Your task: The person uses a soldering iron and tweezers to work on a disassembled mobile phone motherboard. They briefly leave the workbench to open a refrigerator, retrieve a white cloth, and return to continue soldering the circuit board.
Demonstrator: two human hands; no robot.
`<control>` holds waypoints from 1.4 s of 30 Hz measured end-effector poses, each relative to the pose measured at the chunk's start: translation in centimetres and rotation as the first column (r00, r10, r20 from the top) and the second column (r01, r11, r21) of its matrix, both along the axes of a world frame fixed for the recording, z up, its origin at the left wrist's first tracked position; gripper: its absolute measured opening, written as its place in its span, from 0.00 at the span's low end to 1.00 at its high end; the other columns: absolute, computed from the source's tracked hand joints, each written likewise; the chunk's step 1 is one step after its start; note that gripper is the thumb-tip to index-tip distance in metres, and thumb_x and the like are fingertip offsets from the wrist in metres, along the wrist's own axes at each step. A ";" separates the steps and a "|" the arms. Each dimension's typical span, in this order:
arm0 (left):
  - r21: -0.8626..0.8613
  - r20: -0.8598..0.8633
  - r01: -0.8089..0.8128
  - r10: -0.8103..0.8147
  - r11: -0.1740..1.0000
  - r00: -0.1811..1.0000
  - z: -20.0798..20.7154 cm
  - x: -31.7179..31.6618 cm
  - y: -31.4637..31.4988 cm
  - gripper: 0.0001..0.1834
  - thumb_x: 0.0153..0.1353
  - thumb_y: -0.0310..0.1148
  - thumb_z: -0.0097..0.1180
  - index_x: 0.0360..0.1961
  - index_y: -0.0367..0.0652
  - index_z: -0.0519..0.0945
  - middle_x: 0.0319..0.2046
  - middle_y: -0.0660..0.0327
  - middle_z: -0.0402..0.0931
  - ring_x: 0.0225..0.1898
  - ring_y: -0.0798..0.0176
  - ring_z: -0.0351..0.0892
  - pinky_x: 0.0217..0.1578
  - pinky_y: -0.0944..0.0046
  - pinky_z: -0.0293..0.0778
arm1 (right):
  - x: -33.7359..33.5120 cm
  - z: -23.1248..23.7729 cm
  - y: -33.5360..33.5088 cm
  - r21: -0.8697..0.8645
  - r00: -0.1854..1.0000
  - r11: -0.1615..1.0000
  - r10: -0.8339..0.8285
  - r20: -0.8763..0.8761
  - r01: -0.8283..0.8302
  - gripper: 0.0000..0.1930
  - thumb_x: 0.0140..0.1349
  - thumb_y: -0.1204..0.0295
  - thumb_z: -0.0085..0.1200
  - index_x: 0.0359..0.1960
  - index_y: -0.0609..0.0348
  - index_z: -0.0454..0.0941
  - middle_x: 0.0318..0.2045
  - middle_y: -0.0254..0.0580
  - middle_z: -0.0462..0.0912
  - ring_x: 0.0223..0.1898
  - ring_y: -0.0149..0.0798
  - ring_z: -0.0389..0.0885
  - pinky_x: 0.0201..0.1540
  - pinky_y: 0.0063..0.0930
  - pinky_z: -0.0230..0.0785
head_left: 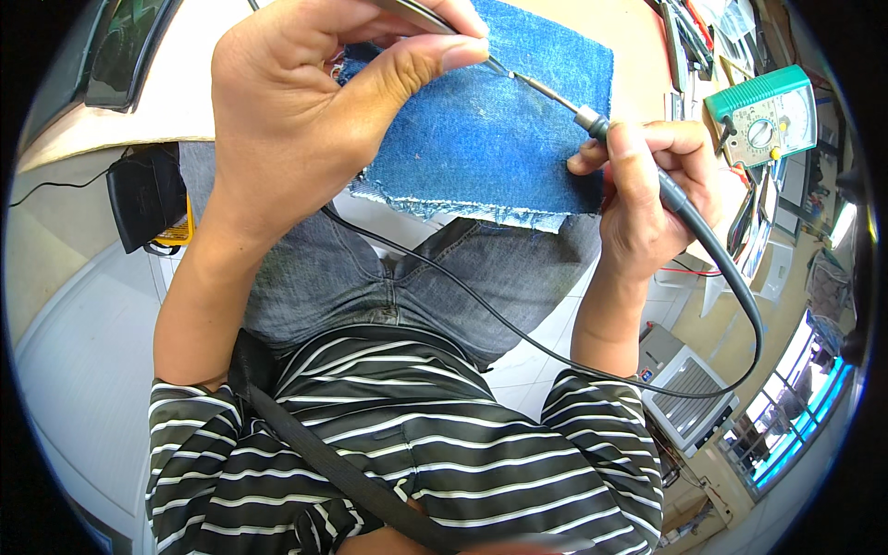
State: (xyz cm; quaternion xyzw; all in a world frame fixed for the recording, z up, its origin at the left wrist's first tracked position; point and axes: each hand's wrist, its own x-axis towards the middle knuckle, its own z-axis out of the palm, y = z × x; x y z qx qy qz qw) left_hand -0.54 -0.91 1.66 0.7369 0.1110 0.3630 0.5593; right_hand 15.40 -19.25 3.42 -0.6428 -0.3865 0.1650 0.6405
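My left hand [296,120] is closed on a pair of metal tweezers [421,16], pinched between thumb and fingers. Their points reach down to the right over a piece of blue denim cloth [472,162] with frayed edges. In my right hand [643,208] is a soldering iron [592,120], gripped like a pen. Its metal tip points up and left and meets the tweezers' points, or nearly so. A tiny bright speck shows where the two tips come together; I cannot make out what it is.
The iron's black cable [518,335] loops round on the right and crosses above my lap. An analog multimeter [763,129] with a green top lies at the right, near several hand tools [680,51]. A dark glossy device [129,55] stands at the far left.
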 end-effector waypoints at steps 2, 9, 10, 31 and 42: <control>-0.024 -0.003 0.005 -0.005 1.000 1.000 0.1 0.0 0.1 0.07 0.62 0.18 0.66 0.41 0.31 0.85 0.37 0.54 0.85 0.39 0.66 0.86 0.41 0.71 0.80 | -0.1 0.0 0.0 0.016 1.000 1.000 0.000 -0.020 0.000 0.08 0.64 0.82 0.64 0.37 0.65 0.74 0.26 0.47 0.87 0.25 0.31 0.86 0.31 0.21 0.80; -0.087 0.086 0.054 -0.046 0.995 0.995 -0.9 0.3 0.4 0.06 0.62 0.18 0.67 0.40 0.30 0.85 0.36 0.54 0.86 0.39 0.67 0.86 0.40 0.71 0.80 | 0.0 -0.1 0.0 0.012 1.000 1.000 -0.001 0.000 0.001 0.08 0.64 0.83 0.64 0.38 0.65 0.74 0.26 0.47 0.87 0.25 0.31 0.86 0.31 0.21 0.80; -0.068 0.092 0.044 -0.038 0.997 0.995 -1.1 0.4 0.4 0.06 0.62 0.18 0.67 0.40 0.30 0.85 0.36 0.54 0.85 0.38 0.67 0.86 0.40 0.71 0.80 | 0.0 -0.1 0.0 0.013 1.000 1.000 0.002 -0.001 -0.002 0.08 0.64 0.83 0.64 0.38 0.65 0.74 0.26 0.47 0.87 0.25 0.31 0.86 0.31 0.21 0.80; -0.029 0.119 0.048 -0.044 0.998 0.992 -1.6 0.5 0.6 0.07 0.60 0.19 0.68 0.40 0.30 0.85 0.35 0.53 0.86 0.36 0.67 0.86 0.38 0.70 0.80 | -0.3 0.4 0.6 -0.043 0.992 0.996 -0.069 0.103 0.073 0.07 0.65 0.77 0.61 0.33 0.68 0.75 0.22 0.51 0.85 0.17 0.32 0.82 0.23 0.18 0.72; -0.003 0.130 0.038 -0.037 0.999 0.991 -1.5 0.6 0.6 0.07 0.61 0.20 0.68 0.40 0.32 0.85 0.36 0.53 0.86 0.37 0.65 0.86 0.38 0.70 0.81 | -0.4 0.4 0.5 -0.056 0.992 0.996 -0.065 0.108 0.071 0.06 0.66 0.78 0.60 0.34 0.68 0.75 0.22 0.51 0.85 0.18 0.33 0.82 0.25 0.20 0.74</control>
